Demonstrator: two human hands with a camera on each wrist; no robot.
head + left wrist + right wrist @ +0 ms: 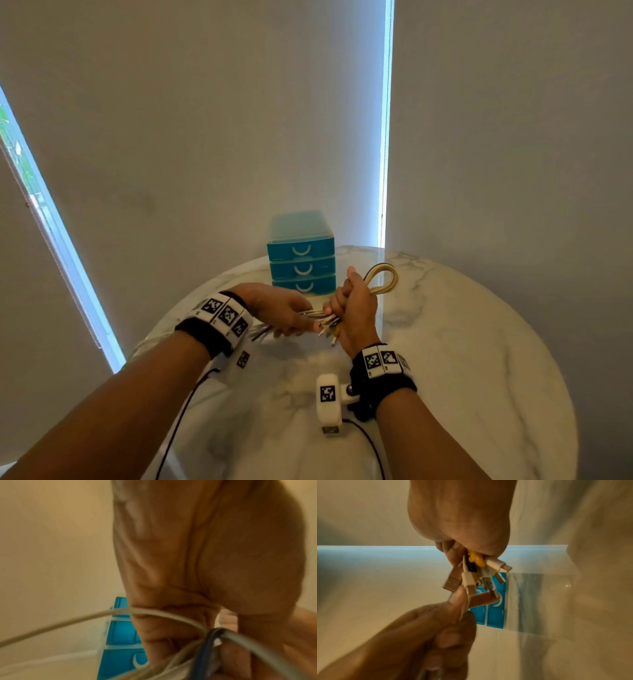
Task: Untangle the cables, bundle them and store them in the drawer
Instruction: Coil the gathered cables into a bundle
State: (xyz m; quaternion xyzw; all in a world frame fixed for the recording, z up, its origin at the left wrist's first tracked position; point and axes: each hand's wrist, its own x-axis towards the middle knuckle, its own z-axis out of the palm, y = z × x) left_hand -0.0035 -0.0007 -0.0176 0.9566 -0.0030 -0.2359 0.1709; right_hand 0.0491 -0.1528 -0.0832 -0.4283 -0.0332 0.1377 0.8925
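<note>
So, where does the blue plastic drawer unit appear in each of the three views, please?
Head view: blue plastic drawer unit upper centre, at the table's far edge, behind both hands.
Left wrist view: lower centre-left, partly hidden by the left hand.
Right wrist view: centre-right, turned sideways, behind the cable plugs.
Shared landmark: its white crescent handles.

no text can be read anywhere.

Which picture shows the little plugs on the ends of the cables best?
The right wrist view: the cable plugs fan out below the right hand, close and fairly sharp. In the head view they are only tiny tips between both hands. The left wrist view shows blurred cords, no plugs.
</note>
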